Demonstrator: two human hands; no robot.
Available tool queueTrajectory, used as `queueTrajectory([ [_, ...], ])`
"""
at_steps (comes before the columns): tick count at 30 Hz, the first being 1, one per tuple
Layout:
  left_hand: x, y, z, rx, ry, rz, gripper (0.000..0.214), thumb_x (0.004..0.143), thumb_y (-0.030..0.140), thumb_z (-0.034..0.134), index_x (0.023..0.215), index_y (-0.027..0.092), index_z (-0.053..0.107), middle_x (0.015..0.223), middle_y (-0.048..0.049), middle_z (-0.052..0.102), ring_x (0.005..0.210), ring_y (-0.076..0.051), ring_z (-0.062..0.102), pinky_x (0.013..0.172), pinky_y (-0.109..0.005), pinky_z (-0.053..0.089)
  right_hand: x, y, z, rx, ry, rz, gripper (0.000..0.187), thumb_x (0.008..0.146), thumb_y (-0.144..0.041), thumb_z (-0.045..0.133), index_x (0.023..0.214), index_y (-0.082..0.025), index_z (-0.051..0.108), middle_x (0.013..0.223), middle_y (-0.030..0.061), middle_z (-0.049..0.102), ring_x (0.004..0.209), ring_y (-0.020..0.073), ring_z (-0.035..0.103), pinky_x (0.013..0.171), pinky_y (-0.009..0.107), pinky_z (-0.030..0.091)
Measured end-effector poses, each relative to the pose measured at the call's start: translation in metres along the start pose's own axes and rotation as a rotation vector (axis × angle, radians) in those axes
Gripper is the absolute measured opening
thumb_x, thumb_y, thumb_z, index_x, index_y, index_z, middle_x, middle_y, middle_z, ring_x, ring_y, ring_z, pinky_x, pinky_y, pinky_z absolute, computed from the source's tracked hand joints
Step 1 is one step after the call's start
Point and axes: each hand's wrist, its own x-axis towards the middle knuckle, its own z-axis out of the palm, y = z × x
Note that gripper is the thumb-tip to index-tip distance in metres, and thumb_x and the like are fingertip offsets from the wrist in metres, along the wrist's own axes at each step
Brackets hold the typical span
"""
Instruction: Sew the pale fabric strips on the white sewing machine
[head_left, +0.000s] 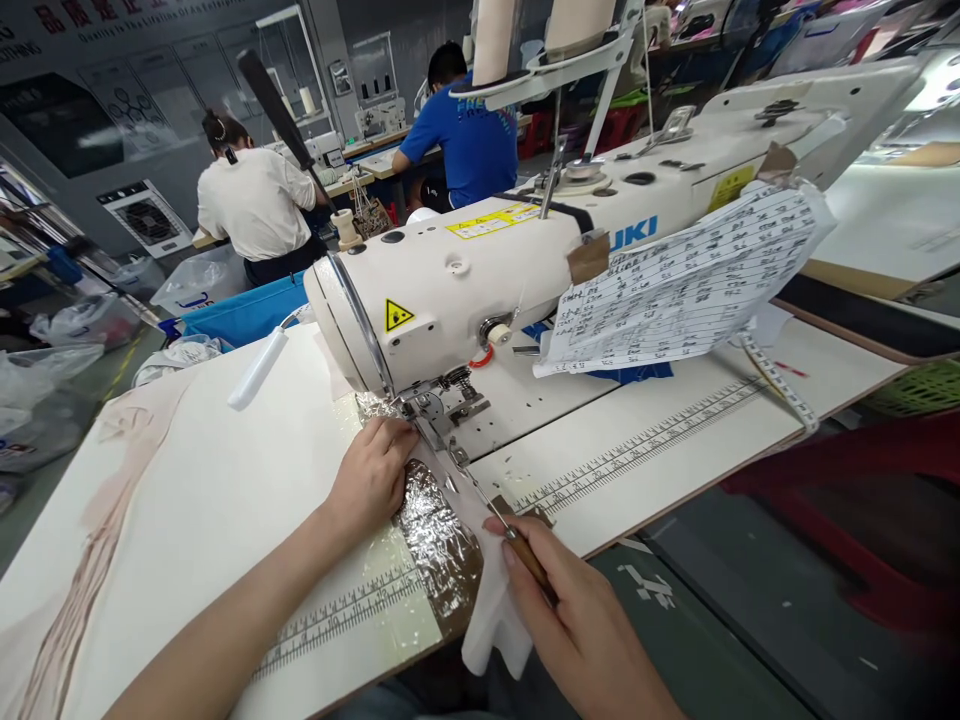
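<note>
A white sewing machine (480, 270) stands on the pale worktable (225, 480). My left hand (371, 475) rests with curled fingers on a strip of white fabric (487, 600) just left of the presser foot (431, 410). My right hand (577, 620) is closed on a slim tool with a wooden handle (529, 560), its metal tip pointing toward the foot. The fabric runs from under the foot over a crinkled shiny patch (439, 530) and hangs off the table's front edge.
A printed paper sheet (682, 280) is taped to the machine arm. A loose measuring tape (780, 385) lies at the right; pinkish fabric (97, 540) is piled at the left. Two people (255, 200) sit working at the back. Thread cones (525, 35) stand above.
</note>
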Motion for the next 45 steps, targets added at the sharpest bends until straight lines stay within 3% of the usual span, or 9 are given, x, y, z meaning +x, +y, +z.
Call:
queueTrajectory([
  [5, -0.001, -0.002, -0.001, 0.01, 0.015, -0.028, 0.034, 0.084, -0.004, 0.036, 0.111, 0.007, 0.055, 0.103, -0.0147, 0.054, 0.093, -0.027, 0.048, 0.076, -0.045, 0.053, 0.008, 0.001, 0.005, -0.002, 0.022, -0.029, 0.02, 0.102, -0.024, 0.035, 0.112, -0.025, 0.052, 0.088, 0.0007, 0.064, 0.072, 0.0162, 0.064, 0.062, 0.024, 0.049],
  [11, -0.001, -0.007, 0.0, -0.083, 0.05, 0.017, 0.032, 0.089, -0.002, 0.034, 0.11, 0.012, 0.053, 0.101, -0.0114, 0.056, 0.091, -0.023, 0.05, 0.077, -0.042, 0.053, 0.017, 0.002, 0.01, -0.038, 0.055, -0.06, 0.023, 0.101, -0.023, 0.033, 0.113, -0.023, 0.053, 0.093, 0.005, 0.066, 0.084, 0.0206, 0.066, 0.071, 0.029, 0.052],
  [19, -0.002, -0.009, 0.001, -0.01, 0.035, -0.043, 0.037, 0.086, -0.002, 0.035, 0.115, 0.012, 0.051, 0.107, -0.0136, 0.054, 0.096, -0.025, 0.05, 0.079, -0.044, 0.052, 0.032, -0.005, 0.011, -0.141, 0.035, -0.093, 0.026, 0.097, -0.017, 0.032, 0.113, -0.018, 0.053, 0.098, 0.0092, 0.068, 0.088, 0.0219, 0.067, 0.064, 0.028, 0.053],
  [24, -0.004, -0.002, -0.002, -0.091, 0.06, 0.02, 0.031, 0.087, 0.0, 0.037, 0.111, 0.011, 0.053, 0.102, -0.012, 0.056, 0.092, -0.024, 0.05, 0.077, -0.041, 0.052, 0.035, -0.002, 0.014, -0.169, -0.001, -0.063, 0.028, 0.099, -0.019, 0.029, 0.114, -0.016, 0.053, 0.093, 0.0099, 0.066, 0.07, 0.0205, 0.065, 0.048, 0.026, 0.045],
  [29, -0.004, -0.004, 0.001, -0.037, 0.036, 0.033, 0.028, 0.088, 0.002, 0.038, 0.11, 0.011, 0.054, 0.104, -0.0126, 0.057, 0.094, -0.025, 0.051, 0.077, -0.043, 0.053, 0.037, -0.002, 0.014, -0.195, -0.028, -0.046, 0.032, 0.1, -0.022, 0.028, 0.117, -0.013, 0.053, 0.074, 0.0048, 0.061, 0.047, 0.0174, 0.053, 0.041, 0.027, 0.038],
  [35, -0.003, -0.007, 0.003, 0.039, 0.011, -0.003, 0.032, 0.085, 0.003, 0.038, 0.112, 0.01, 0.055, 0.106, -0.0147, 0.056, 0.096, -0.027, 0.051, 0.077, -0.045, 0.054, 0.043, -0.003, 0.016, -0.193, 0.008, -0.081, 0.027, 0.1, -0.023, 0.03, 0.109, -0.015, 0.054, 0.081, 0.0075, 0.064, 0.061, 0.0197, 0.062, 0.045, 0.026, 0.043],
  [40, -0.001, -0.008, 0.004, 0.073, -0.031, -0.041, 0.033, 0.084, 0.005, 0.039, 0.112, 0.009, 0.056, 0.108, -0.0154, 0.055, 0.097, -0.028, 0.051, 0.079, -0.047, 0.054, 0.047, -0.001, 0.018, -0.212, 0.048, -0.145, 0.024, 0.098, -0.018, 0.032, 0.109, -0.016, 0.053, 0.096, 0.0099, 0.066, 0.085, 0.0227, 0.066, 0.062, 0.028, 0.052],
  [45, -0.001, -0.008, 0.005, 0.094, -0.067, -0.085, 0.034, 0.086, 0.007, 0.04, 0.115, 0.009, 0.057, 0.11, -0.0151, 0.054, 0.098, -0.028, 0.05, 0.08, -0.046, 0.054, 0.048, 0.0, 0.02, -0.199, 0.067, -0.206, 0.024, 0.097, -0.017, 0.033, 0.11, -0.017, 0.053, 0.097, 0.0092, 0.065, 0.086, 0.0214, 0.065, 0.068, 0.029, 0.052],
])
